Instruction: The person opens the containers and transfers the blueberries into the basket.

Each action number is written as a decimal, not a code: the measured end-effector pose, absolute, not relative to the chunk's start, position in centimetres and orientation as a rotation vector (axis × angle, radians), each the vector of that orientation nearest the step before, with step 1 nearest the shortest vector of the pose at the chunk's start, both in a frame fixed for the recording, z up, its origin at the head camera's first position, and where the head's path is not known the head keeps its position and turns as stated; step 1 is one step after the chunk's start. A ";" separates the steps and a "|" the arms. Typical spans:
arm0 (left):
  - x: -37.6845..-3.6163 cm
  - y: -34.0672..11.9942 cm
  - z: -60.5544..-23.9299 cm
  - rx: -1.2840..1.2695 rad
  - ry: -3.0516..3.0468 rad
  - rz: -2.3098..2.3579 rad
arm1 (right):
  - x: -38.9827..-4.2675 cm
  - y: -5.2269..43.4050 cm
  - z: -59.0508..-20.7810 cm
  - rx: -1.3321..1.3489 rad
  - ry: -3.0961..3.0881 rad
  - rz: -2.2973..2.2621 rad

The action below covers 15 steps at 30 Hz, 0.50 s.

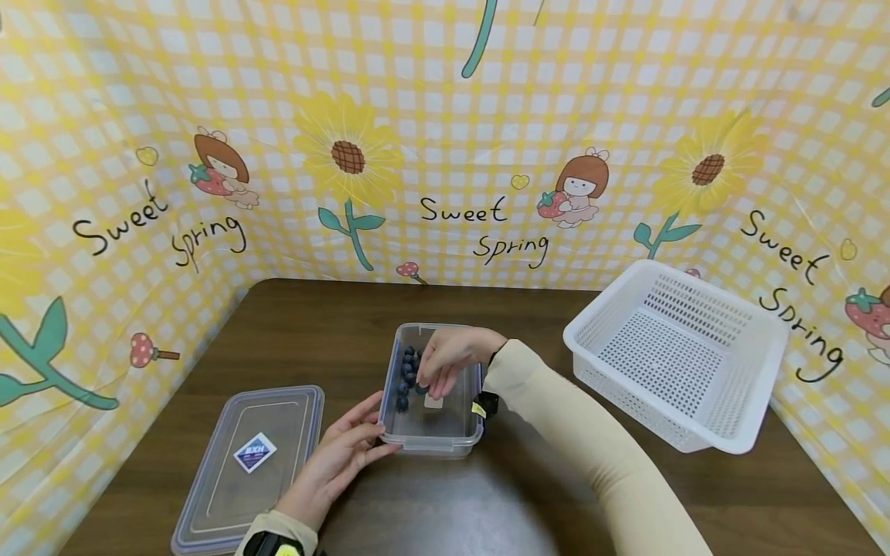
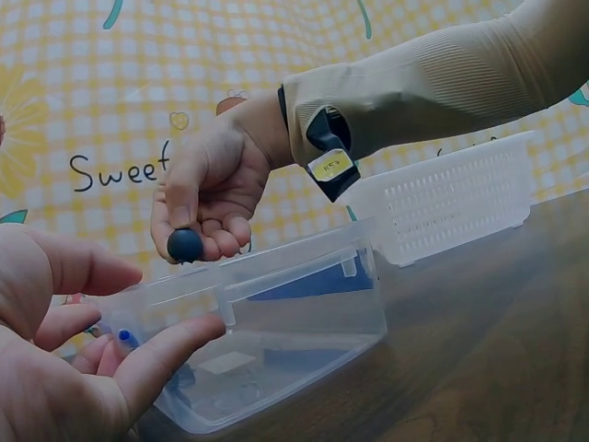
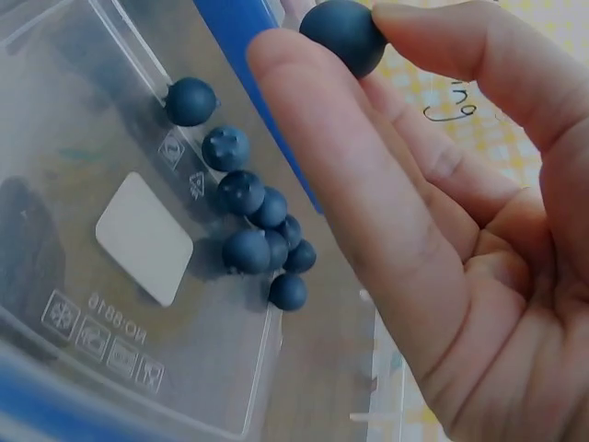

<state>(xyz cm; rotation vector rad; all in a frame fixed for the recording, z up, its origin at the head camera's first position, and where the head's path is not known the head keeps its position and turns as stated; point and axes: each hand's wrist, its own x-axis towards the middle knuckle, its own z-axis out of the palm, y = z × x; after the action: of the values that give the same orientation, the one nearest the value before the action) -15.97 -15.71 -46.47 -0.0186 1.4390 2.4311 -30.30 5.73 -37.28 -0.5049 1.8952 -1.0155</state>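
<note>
Right hand (image 1: pixel 450 357) pinches one round, dark-blue blueberry (image 2: pixel 185 244) between thumb and forefinger, held above the clear plastic rectangular container (image 1: pixel 431 443) and apart from the other berries. Left hand (image 1: pixel 348 444) is at the container's near-left corner, thumb extended against the near wall and fingers along the left side; it holds no berry. Inside the container, a cluster of dark-blue blueberries (image 3: pixel 246 250) lies along the left side, most of them touching in an uneven line (exact count uncertain, some overlap). Just beside them a flat white rounded-corner pad (image 3: pixel 144 238) shows at the container floor; cannot tell whether it sits on or under the plastic. The clear plastic lid with a bluish rim (image 1: pixel 236 498), bearing a blue-and-white diamond-set label (image 1: pixel 255 452), lies flat to the left of the container, off it. To the right, well apart, stands a white perforated plastic basket (image 1: pixel 667 355), upright. All rest on a dark brown wood-grain tabletop (image 1: pixel 514 502), backed by a yellow-and-white checked cloth (image 1: pixel 445 139) printed with sunflowers.
</note>
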 end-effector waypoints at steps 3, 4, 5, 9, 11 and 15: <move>-15.9 -15.7 -46.5 -0.024 1.423 2.443 | -30.5 6.3 -37.2 -0.507 1.901 -1.026; -15.9 -15.6 -46.6 -0.022 1.419 2.445 | -30.5 6.5 -37.1 -0.514 1.905 -1.032; -15.9 -15.6 -46.6 -0.020 1.416 2.448 | -30.6 6.8 -37.0 -0.519 1.908 -1.042; -15.8 -15.6 -46.6 -0.017 1.423 2.457 | -31.0 7.6 -36.6 -0.538 1.915 -1.082; -15.8 -15.5 -46.6 -0.037 1.450 2.462 | -31.2 7.9 -36.3 -0.538 1.910 -1.105; -15.7 -15.4 -46.6 -0.069 1.520 2.461 | -31.5 8.5 -35.6 -0.532 1.904 -1.147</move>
<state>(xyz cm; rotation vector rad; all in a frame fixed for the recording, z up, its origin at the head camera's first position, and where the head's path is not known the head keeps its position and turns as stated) -15.67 -15.35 -46.60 -0.0693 1.5199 2.4607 -31.47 8.51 -35.61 -0.5322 1.9041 -1.1468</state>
